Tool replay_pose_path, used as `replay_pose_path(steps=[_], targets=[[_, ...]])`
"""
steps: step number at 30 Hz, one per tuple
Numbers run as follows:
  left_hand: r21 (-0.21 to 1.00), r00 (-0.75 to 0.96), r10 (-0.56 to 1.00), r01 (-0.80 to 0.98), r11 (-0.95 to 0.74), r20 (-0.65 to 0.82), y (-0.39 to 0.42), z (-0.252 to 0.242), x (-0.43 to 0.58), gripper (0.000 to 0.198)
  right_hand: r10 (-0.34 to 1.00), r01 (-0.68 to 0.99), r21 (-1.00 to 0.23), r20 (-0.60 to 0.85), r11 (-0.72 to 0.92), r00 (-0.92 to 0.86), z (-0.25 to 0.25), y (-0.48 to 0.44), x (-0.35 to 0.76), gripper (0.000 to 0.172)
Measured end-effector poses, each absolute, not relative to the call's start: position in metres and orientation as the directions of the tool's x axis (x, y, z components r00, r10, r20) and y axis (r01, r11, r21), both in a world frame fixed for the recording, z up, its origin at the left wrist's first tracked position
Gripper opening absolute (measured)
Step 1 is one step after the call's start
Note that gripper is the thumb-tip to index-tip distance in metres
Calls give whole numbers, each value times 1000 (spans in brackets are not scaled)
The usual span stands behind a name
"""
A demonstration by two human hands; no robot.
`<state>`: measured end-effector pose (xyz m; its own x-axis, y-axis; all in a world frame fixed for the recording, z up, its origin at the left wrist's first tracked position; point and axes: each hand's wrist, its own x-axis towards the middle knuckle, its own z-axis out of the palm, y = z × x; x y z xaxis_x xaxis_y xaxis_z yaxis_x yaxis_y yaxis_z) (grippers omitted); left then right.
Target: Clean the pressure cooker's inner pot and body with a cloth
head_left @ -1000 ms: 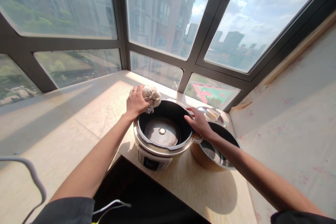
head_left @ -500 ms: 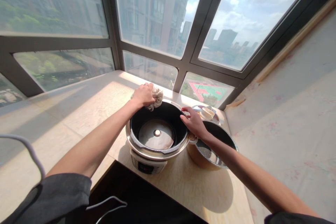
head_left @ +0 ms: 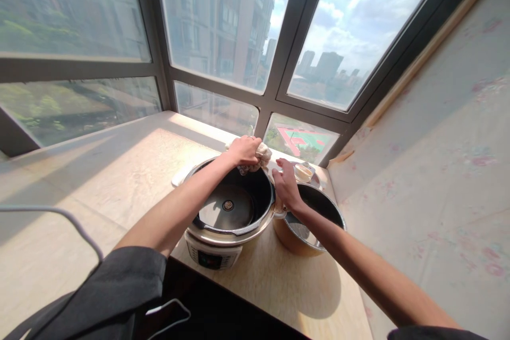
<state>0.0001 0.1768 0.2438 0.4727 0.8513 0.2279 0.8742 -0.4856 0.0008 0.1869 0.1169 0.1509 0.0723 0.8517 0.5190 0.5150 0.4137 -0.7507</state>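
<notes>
A pressure cooker body (head_left: 255,234) stands lidless on the ledge, its black inside and round heating plate (head_left: 226,207) in view. My left hand (head_left: 245,150) is closed on a crumpled, pale cloth (head_left: 262,158) at the cooker's far rim, the forearm crossing above the opening. Beside the right rim is my right hand (head_left: 287,187), thumb and fingers apart, close to the side handle (head_left: 280,213); whether its palm touches the cooker is hard to see. To the right sits the removed inner pot (head_left: 297,241), partly behind my right forearm.
Behind the inner pot lies the round lid (head_left: 316,179) with a pale knob. Windows (head_left: 223,26) border the ledge (head_left: 131,170) at the back, and a papered wall (head_left: 430,186) rises at right. A grey cord (head_left: 75,220) hangs at left; a dark gap opens in front.
My left hand has moved the cloth rightward along the far rim. The fingers of my right hand have lifted away from the rim. The view has shifted slightly to the right.
</notes>
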Motion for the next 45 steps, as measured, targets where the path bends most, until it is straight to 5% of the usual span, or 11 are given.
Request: replay_pose_path(steps=[6, 14, 22, 29, 35, 41, 45], targets=[[-17, 593, 768, 794, -608, 241, 173, 245, 22, 41, 829, 534, -740, 546, 410, 120, 154, 116, 187, 32], [114, 615, 755, 753, -648, 227, 166, 244, 29, 39, 807, 583, -729, 556, 359, 199, 158, 112, 187, 32], [313, 567, 757, 691, -652, 325, 149, 242, 29, 34, 831, 505, -804, 490, 313, 263, 166, 102, 185, 55], [397, 652, 735, 634, -664, 187, 97, 267, 13, 30, 681, 424, -661, 720, 619, 129, 171, 78, 186, 46], [279, 652, 728, 674, -684, 210, 47, 264, 7, 32, 636, 359, -572, 767, 738, -87, 172, 51, 193, 39], [65, 728, 639, 646, -761, 248, 2, 262, 6, 30, 385, 344, -221, 745, 913, -545, 189, 27, 223, 52], [-36, 730, 614, 652, -758, 299, -28, 257, -1, 24, 288, 284, -113, 645, 952, -708, 201, 21, 236, 68]])
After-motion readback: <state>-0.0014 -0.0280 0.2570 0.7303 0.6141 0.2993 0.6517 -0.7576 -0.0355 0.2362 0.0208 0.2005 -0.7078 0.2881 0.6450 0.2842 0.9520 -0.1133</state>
